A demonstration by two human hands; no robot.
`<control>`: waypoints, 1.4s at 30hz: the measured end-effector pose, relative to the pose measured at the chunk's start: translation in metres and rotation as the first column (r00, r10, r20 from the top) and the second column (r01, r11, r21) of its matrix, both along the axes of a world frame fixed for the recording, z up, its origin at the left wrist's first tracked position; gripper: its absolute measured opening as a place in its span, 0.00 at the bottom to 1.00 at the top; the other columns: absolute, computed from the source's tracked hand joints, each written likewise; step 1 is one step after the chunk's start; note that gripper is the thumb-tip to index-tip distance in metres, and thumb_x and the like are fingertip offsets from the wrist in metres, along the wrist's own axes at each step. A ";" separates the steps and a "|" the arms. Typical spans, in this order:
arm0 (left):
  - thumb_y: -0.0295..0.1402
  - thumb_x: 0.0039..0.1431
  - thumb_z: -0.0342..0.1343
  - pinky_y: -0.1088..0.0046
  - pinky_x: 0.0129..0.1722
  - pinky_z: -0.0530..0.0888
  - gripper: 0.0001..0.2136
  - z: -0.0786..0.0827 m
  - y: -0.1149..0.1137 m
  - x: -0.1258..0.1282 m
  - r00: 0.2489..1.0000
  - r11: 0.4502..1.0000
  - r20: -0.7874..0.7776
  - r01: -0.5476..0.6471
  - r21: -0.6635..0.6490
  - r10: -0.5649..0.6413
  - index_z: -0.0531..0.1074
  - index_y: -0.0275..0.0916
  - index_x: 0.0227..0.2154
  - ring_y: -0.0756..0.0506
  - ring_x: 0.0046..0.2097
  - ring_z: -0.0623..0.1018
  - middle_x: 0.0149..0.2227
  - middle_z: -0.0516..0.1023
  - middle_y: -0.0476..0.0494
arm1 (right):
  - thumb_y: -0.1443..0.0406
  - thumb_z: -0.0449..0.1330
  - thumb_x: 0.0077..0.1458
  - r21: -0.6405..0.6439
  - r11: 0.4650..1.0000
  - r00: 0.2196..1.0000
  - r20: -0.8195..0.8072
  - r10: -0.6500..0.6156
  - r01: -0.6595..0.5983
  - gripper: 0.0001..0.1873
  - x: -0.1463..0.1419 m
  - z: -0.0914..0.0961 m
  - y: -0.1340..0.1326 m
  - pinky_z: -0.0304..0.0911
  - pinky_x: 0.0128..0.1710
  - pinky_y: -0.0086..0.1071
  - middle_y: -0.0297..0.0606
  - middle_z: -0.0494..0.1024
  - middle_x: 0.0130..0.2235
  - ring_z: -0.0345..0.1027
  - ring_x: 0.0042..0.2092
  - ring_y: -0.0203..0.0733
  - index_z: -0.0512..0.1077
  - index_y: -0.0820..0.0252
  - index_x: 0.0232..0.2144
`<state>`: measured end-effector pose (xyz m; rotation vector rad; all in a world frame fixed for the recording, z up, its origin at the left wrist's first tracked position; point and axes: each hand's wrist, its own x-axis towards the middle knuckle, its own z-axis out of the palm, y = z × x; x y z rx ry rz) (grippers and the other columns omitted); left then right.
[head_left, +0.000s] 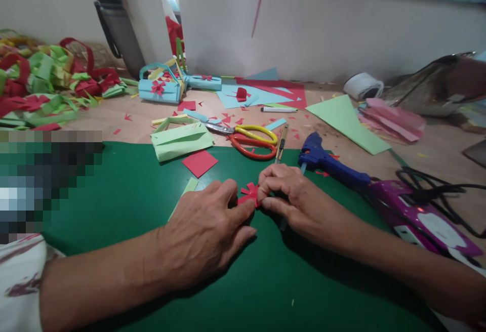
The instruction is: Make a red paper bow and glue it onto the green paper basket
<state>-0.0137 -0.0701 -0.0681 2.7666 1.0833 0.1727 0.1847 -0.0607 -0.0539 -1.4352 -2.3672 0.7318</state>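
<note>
A small red paper flower with cut petals lies low over the green mat. My left hand pinches its left side, thumb and fingertips pressed together. From the other side, my right hand grips the flower's right edge between thumb and curled fingers, partly hiding it. A utility knife stands out just beyond the right knuckles. Beyond the hands lie a red paper square and a light green folded paper bag. A green paper strip runs partly under my left hand.
Scissors with yellow and red handles and a blue glue gun lie past the mat's far part. A purple power strip with black cables sits right. Blue paper bags and a heap of coloured paper stand at the back left.
</note>
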 end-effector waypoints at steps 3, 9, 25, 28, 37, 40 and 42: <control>0.41 0.63 0.46 0.69 0.29 0.69 0.13 0.001 0.001 0.001 1.000 1.000 -0.023 0.011 -0.006 -0.011 0.67 0.44 0.47 0.43 0.37 0.71 0.38 0.68 0.43 | 0.72 0.57 0.56 0.018 1.000 1.000 0.017 0.002 -0.002 0.10 0.001 -0.002 0.001 0.51 0.45 0.41 0.34 0.69 0.36 0.61 0.42 0.42 0.65 0.59 0.23; 0.40 0.63 0.46 0.69 0.27 0.69 0.14 0.003 0.003 0.002 0.998 0.999 -0.048 0.032 0.000 -0.032 0.67 0.43 0.48 0.42 0.37 0.70 0.39 0.68 0.43 | 0.71 0.58 0.56 0.038 0.999 0.999 0.021 -0.027 0.026 0.09 0.000 -0.004 0.002 0.51 0.45 0.41 0.33 0.69 0.35 0.62 0.42 0.41 0.67 0.58 0.24; 0.38 0.64 0.46 0.62 0.37 0.70 0.14 -0.007 0.006 0.001 0.988 0.988 0.065 0.139 0.067 -0.143 0.69 0.36 0.46 0.42 0.39 0.66 0.45 0.71 0.41 | 0.71 0.56 0.55 0.158 0.985 0.992 0.091 -0.087 0.072 0.11 -0.005 -0.008 0.004 0.52 0.42 0.42 0.36 0.70 0.34 0.61 0.39 0.42 0.65 0.60 0.21; 0.36 0.64 0.46 0.63 0.37 0.69 0.13 -0.006 0.006 0.001 0.984 0.986 0.085 0.147 0.081 -0.154 0.70 0.36 0.45 0.42 0.38 0.66 0.44 0.73 0.42 | 0.71 0.56 0.56 0.151 0.985 0.991 0.094 -0.099 0.084 0.11 -0.006 -0.007 0.004 0.52 0.42 0.41 0.36 0.69 0.34 0.61 0.39 0.41 0.65 0.60 0.21; 0.36 0.64 0.46 0.63 0.36 0.68 0.12 -0.006 0.005 0.001 0.984 0.987 0.099 0.140 0.080 -0.148 0.71 0.36 0.43 0.42 0.37 0.66 0.43 0.73 0.42 | 0.72 0.56 0.55 0.136 0.986 0.984 0.137 -0.112 0.093 0.12 -0.010 -0.005 0.004 0.51 0.41 0.41 0.35 0.68 0.33 0.60 0.38 0.40 0.64 0.60 0.21; 0.37 0.64 0.46 0.64 0.36 0.68 0.12 -0.006 0.004 0.001 0.985 0.986 0.091 0.142 0.083 -0.149 0.70 0.37 0.44 0.42 0.38 0.66 0.43 0.73 0.42 | 0.72 0.56 0.55 0.127 0.987 0.982 0.148 -0.116 0.098 0.12 -0.011 -0.004 0.004 0.50 0.41 0.40 0.35 0.68 0.32 0.60 0.38 0.40 0.64 0.60 0.20; 0.37 0.64 0.46 0.64 0.36 0.69 0.13 -0.005 0.004 0.001 0.986 0.988 0.082 0.136 0.078 -0.142 0.69 0.37 0.46 0.42 0.39 0.66 0.45 0.73 0.43 | 0.72 0.56 0.55 0.125 0.987 0.982 0.148 -0.119 0.100 0.12 -0.011 -0.004 0.004 0.50 0.41 0.40 0.35 0.68 0.32 0.60 0.38 0.40 0.64 0.61 0.20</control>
